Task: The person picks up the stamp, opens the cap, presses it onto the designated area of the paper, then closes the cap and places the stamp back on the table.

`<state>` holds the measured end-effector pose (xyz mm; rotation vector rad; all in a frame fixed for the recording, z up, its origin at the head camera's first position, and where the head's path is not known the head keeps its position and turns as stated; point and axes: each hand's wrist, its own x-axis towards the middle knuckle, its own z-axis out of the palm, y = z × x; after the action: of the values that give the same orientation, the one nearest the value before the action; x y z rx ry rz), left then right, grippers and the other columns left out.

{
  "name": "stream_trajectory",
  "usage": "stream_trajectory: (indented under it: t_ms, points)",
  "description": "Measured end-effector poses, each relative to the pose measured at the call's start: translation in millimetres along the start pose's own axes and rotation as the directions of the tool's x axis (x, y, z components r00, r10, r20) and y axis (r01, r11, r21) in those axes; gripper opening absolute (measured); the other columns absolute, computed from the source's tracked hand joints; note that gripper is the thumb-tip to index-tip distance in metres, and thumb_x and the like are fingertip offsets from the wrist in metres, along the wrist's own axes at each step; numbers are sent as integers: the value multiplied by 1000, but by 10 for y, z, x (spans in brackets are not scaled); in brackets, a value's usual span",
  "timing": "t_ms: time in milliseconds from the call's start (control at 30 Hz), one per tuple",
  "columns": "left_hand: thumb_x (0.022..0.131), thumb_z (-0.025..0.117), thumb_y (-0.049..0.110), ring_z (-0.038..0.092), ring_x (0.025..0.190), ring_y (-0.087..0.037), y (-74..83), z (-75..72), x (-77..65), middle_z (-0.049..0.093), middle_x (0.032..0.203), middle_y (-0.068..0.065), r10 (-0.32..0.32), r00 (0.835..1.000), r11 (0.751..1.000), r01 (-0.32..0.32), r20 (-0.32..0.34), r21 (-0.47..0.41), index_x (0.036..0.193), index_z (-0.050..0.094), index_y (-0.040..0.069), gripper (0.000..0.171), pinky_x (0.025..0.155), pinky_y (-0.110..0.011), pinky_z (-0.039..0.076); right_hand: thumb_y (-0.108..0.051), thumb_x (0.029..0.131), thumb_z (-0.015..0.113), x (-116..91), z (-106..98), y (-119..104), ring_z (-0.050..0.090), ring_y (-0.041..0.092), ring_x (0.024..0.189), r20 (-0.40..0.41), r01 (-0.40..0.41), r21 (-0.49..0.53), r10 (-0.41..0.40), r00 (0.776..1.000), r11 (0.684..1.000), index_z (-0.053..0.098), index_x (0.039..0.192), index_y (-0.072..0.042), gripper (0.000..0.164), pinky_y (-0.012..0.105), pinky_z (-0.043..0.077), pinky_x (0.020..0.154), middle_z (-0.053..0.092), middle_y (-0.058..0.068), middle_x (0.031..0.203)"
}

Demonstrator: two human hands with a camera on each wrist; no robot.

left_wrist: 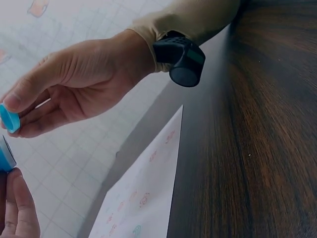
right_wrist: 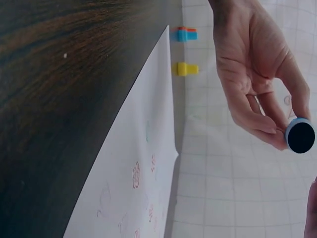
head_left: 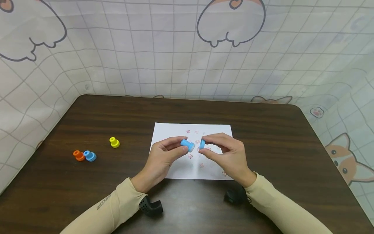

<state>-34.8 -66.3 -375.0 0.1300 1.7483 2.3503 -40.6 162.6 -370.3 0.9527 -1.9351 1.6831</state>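
Over the sheet of paper (head_left: 175, 169), my left hand (head_left: 160, 157) pinches a small blue stamp (head_left: 187, 145) between thumb and fingertips, its end turned to the right. The right wrist view shows the stamp's round dark face (right_wrist: 300, 138). Across a narrow gap, my right hand (head_left: 229, 151) pinches a light blue cap (head_left: 202, 144) at its edges. Its hollow side shows in the left wrist view, where the cap (left_wrist: 9, 119) is apart from the stamp's rim (left_wrist: 6, 154). Small red and pink printed marks, several of them flowers, are scattered over the paper.
On the left of the dark wooden table (head_left: 131, 110) stand a yellow stamp (head_left: 114, 142), an orange stamp (head_left: 79, 155) and another blue stamp (head_left: 90, 156), the last two side by side. A gridded cloth with cartoon animals (head_left: 172, 65) hangs behind the table.
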Motion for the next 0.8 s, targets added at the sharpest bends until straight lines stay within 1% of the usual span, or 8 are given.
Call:
stream_trajectory:
  t_ms: [100, 200, 267, 367, 467, 567, 633, 800]
  points:
    - [91, 77, 4, 72, 97, -12, -2, -5, -3, 75, 104, 1, -3, 1000, 1000, 3, 2, 15, 134, 60, -11, 48, 94, -24, 61, 20, 69, 84, 9, -9, -7, 73, 8, 100, 0, -4, -5, 4, 1000, 1000, 77, 112, 4, 46, 28, 61, 94, 77, 19, 106]
    - [90, 78, 6, 71, 98, -13, -4, -10, -4, 75, 105, 2, 5, 1000, 999, -5, 2, 52, 131, 65, -5, 44, 92, -24, 61, 19, 69, 85, 15, -20, -15, 73, 8, 100, -4, -10, -15, 10, 1000, 1000, 77, 112, 4, 45, 27, 61, 95, 76, 20, 106]
    - [89, 80, 8, 72, 98, -13, -3, -11, -4, 76, 105, 4, 17, 1000, 995, -18, 9, 95, 129, 68, -2, 43, 92, -25, 61, 18, 70, 85, 18, -27, -23, 73, 8, 100, -8, -15, -23, 15, 1000, 1000, 77, 112, 4, 45, 28, 61, 95, 76, 21, 106]
    - [88, 82, 11, 74, 96, -13, 0, -4, -5, 78, 103, 5, 49, 998, 984, -54, 31, 171, 126, 71, 2, 41, 92, -27, 62, 18, 70, 85, 26, -44, -30, 73, 9, 101, -16, -13, -16, 13, 1000, 1000, 77, 112, 5, 45, 28, 61, 95, 76, 20, 106]
    - [87, 84, 12, 76, 97, -13, 31, 9, -19, 79, 104, 3, 84, 995, 966, -96, 57, 240, 123, 74, 6, 38, 91, -29, 63, 19, 69, 84, 34, -64, -28, 73, 10, 101, -22, 1, 4, -1, 1000, 1000, 76, 111, 6, 45, 29, 61, 94, 78, 12, 107]
    - [86, 84, 13, 77, 98, -15, 71, 16, -30, 79, 107, 1, 113, 991, 953, -128, 71, 275, 120, 75, 10, 35, 90, -30, 64, 21, 68, 84, 45, -81, -26, 73, 10, 101, -36, 12, 11, -12, 999, 1000, 76, 111, 7, 46, 29, 62, 94, 79, 5, 109]
    - [87, 84, 12, 77, 98, -16, 95, 17, -27, 79, 109, -1, 127, 989, 946, -144, 74, 289, 120, 75, 9, 35, 90, -30, 64, 22, 68, 84, 56, -93, -30, 73, 10, 101, -47, 14, 17, -13, 999, 1000, 76, 110, 7, 46, 29, 62, 93, 79, 2, 109]
    - [86, 84, 10, 78, 97, -13, 147, 27, -4, 78, 112, -7, 147, 986, 924, -165, 80, 344, 122, 73, 3, 38, 91, -29, 64, 20, 68, 84, 105, -141, -63, 75, 10, 100, -69, 7, 9, -7, 998, 1000, 76, 111, 7, 45, 31, 63, 92, 78, -3, 110]
